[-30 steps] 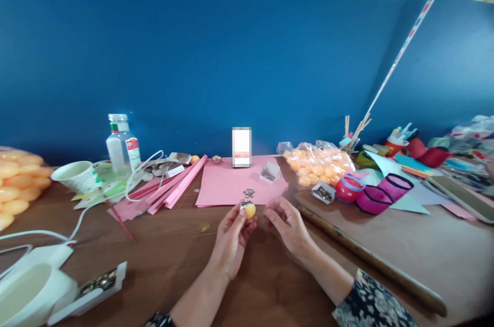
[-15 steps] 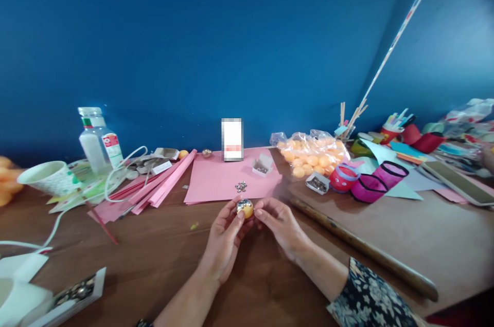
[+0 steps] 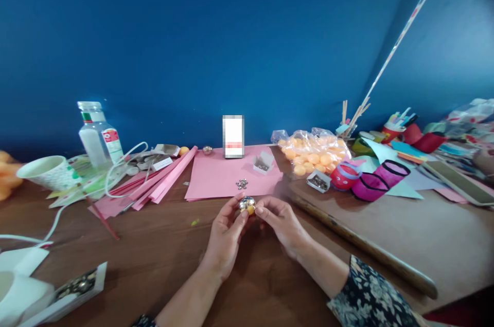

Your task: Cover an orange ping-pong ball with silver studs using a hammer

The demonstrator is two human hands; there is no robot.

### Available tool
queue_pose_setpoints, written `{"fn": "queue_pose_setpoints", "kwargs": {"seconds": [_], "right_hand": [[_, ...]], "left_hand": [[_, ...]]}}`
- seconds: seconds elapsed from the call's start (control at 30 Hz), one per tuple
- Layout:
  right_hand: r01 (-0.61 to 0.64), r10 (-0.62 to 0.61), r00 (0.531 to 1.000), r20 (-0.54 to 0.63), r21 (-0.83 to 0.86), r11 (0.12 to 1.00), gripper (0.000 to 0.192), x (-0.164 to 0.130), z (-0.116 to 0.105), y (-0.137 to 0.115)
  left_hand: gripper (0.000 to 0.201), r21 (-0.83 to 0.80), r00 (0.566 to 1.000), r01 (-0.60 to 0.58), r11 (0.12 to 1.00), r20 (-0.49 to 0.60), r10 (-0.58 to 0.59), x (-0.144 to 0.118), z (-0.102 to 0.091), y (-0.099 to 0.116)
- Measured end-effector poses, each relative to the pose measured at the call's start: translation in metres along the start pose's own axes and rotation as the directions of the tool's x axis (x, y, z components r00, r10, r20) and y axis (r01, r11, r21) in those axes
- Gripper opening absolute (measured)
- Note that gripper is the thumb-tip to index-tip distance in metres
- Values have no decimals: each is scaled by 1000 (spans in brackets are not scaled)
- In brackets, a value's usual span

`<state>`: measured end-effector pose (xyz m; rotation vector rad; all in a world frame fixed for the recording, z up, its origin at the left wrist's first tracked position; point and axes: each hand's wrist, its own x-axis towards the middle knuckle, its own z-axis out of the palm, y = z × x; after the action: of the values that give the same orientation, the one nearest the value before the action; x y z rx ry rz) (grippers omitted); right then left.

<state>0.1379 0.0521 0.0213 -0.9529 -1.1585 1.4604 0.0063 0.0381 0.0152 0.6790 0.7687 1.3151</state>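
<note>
A small orange ball partly covered with shiny silver pins sits between my fingertips just above the brown table. My left hand grips it from the left and below. My right hand pinches at its right side, thumb and forefinger touching the ball. Just beyond lies a little heap of silver pins on a pink paper sheet.
Bag of orange balls, small boxes of pins, pink paper rings and a wooden stick to the right. Folded pink strips, a bottle, a paper cup, a white cable and a pin box to the left.
My right hand has come in from beside the ball and now touches its right side. The ball has turned, showing more silver. The view has shifted a little.
</note>
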Motion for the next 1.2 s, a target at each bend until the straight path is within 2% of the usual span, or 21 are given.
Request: {"fn": "queue_pose_setpoints", "kwargs": {"seconds": [0.4,1.2], "right_hand": [[-52,52,999,-10,-47,998,23,0,0,-2],[-31,32,999,13,-85,996,24,1,-2,0]], "left_hand": [[44,65,999,-38,997,-13,39,2,-4,-3],[47,40,1000,-16,999,-24,17,2,-4,-3]]}}
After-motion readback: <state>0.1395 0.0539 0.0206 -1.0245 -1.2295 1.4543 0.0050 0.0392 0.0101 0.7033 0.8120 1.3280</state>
